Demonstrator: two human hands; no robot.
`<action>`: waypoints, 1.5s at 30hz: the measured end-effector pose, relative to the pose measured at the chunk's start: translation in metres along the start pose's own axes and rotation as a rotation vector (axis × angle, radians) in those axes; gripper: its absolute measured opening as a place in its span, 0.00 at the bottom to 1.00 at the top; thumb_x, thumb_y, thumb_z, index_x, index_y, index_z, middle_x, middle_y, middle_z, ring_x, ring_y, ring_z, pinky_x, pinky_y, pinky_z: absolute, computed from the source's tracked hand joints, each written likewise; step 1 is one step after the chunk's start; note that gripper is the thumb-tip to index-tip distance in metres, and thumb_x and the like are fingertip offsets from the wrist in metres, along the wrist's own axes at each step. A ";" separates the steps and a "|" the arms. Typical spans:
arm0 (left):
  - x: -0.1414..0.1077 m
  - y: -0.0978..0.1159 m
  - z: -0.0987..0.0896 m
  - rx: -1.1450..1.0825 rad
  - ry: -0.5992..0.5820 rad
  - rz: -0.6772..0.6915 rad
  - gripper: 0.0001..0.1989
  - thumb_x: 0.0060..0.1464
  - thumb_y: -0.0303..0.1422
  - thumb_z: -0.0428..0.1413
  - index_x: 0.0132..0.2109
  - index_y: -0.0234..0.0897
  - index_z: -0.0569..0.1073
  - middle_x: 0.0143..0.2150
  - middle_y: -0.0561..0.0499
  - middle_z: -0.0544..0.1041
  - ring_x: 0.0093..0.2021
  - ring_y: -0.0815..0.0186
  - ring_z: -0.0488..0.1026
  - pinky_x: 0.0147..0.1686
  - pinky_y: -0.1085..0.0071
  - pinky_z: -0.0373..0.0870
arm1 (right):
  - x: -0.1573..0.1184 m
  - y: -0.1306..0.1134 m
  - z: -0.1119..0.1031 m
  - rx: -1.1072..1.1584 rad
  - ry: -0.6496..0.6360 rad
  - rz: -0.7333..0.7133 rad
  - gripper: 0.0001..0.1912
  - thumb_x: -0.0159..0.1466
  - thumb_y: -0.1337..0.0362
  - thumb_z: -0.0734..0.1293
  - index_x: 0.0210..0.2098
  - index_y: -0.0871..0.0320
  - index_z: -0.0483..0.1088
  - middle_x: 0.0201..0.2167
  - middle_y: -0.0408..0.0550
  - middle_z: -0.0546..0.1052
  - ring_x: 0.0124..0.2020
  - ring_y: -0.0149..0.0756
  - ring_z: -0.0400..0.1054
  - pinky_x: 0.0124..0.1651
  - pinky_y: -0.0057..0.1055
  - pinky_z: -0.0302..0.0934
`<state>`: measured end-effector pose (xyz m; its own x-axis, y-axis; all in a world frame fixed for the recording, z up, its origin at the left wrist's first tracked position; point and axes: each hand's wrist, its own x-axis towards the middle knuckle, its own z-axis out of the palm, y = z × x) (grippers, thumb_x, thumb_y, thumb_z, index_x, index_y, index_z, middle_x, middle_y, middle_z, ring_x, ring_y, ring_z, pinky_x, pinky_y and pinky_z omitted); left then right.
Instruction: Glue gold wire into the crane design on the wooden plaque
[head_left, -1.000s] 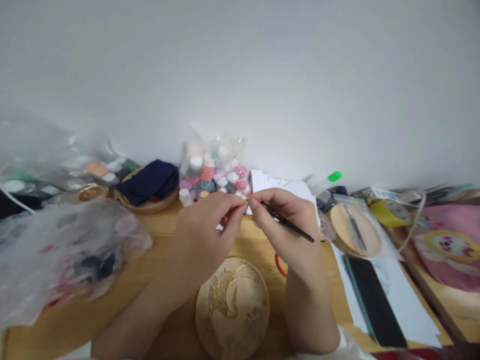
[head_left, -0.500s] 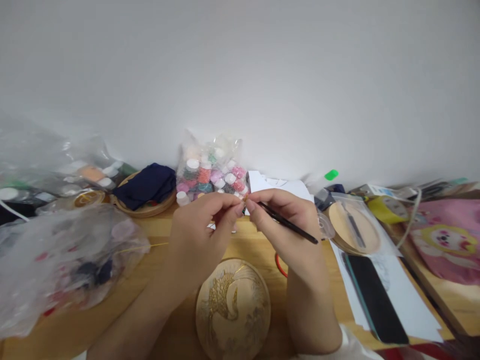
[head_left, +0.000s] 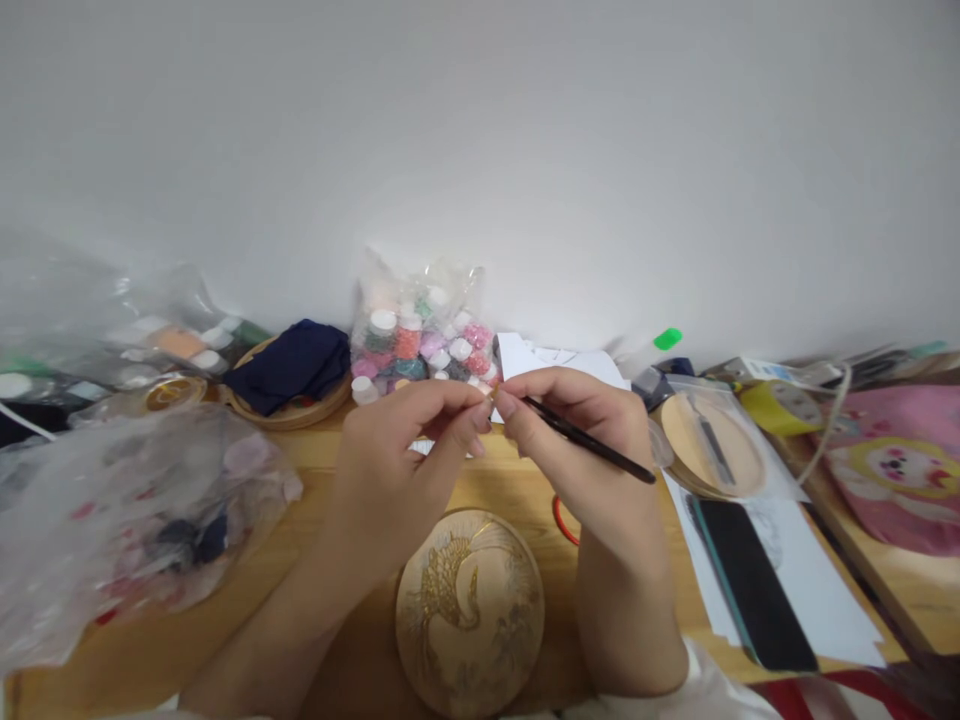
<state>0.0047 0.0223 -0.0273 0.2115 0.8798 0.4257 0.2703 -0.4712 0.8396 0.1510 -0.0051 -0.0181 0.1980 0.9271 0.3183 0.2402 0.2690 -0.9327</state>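
Observation:
Both my hands are raised together over the table, fingertips nearly touching. My left hand (head_left: 401,470) is closed, thumb and index finger pinched on something too small to make out. My right hand (head_left: 581,430) is also pinched at the tips, and a slim black tool (head_left: 596,447), perhaps tweezers, lies through its grip, its back end pointing right. Whatever sits between the fingertips is hidden. Below the hands lies a round cream panel (head_left: 495,650) bearing a raised golden bird-like design with fine lines. An orange-red ring (head_left: 559,522) shows beside my right wrist, partly covered.
Behind the hands stands a clear bag of small colored jars (head_left: 409,340). Dark blue cloth (head_left: 292,365) rests on a wooden hoop. Crumpled plastic bags (head_left: 142,500) cover the left. At right are a phone (head_left: 754,585), paper sheets (head_left: 825,600), bagged wooden discs (head_left: 679,440) and a pink pouch (head_left: 900,470).
The view has shifted slightly. My fingertips stay together, while my right hand and the black tool sit a little further right. The round panel lies as before.

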 end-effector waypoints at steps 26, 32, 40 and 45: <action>-0.001 -0.005 0.003 0.247 0.034 0.237 0.07 0.60 0.25 0.56 0.37 0.44 0.75 0.32 0.58 0.81 0.31 0.69 0.78 0.30 0.72 0.74 | -0.002 -0.003 -0.003 -0.074 0.034 -0.030 0.04 0.60 0.66 0.70 0.30 0.57 0.78 0.21 0.41 0.76 0.22 0.26 0.66 0.24 0.24 0.61; -0.002 -0.003 0.002 0.230 0.031 0.186 0.07 0.61 0.27 0.55 0.38 0.45 0.75 0.29 0.59 0.80 0.28 0.69 0.78 0.27 0.73 0.74 | 0.004 -0.003 -0.005 0.057 0.053 0.010 0.03 0.59 0.68 0.72 0.28 0.57 0.79 0.19 0.39 0.76 0.19 0.23 0.66 0.22 0.21 0.62; -0.005 -0.001 0.003 0.367 0.065 0.323 0.07 0.65 0.29 0.53 0.39 0.42 0.74 0.30 0.58 0.80 0.29 0.70 0.77 0.29 0.73 0.74 | 0.006 -0.004 -0.004 0.145 0.032 0.054 0.04 0.58 0.68 0.73 0.26 0.56 0.78 0.16 0.37 0.74 0.18 0.22 0.65 0.21 0.20 0.61; -0.005 0.000 0.003 0.362 0.056 0.383 0.04 0.64 0.27 0.55 0.40 0.40 0.73 0.33 0.57 0.81 0.33 0.71 0.78 0.33 0.75 0.74 | 0.007 -0.003 -0.006 0.161 0.020 0.062 0.06 0.58 0.68 0.73 0.24 0.56 0.78 0.16 0.37 0.73 0.18 0.21 0.64 0.21 0.18 0.61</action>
<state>0.0063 0.0179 -0.0305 0.3113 0.6378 0.7045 0.4927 -0.7422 0.4543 0.1572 -0.0011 -0.0120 0.2273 0.9381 0.2613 0.0719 0.2515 -0.9652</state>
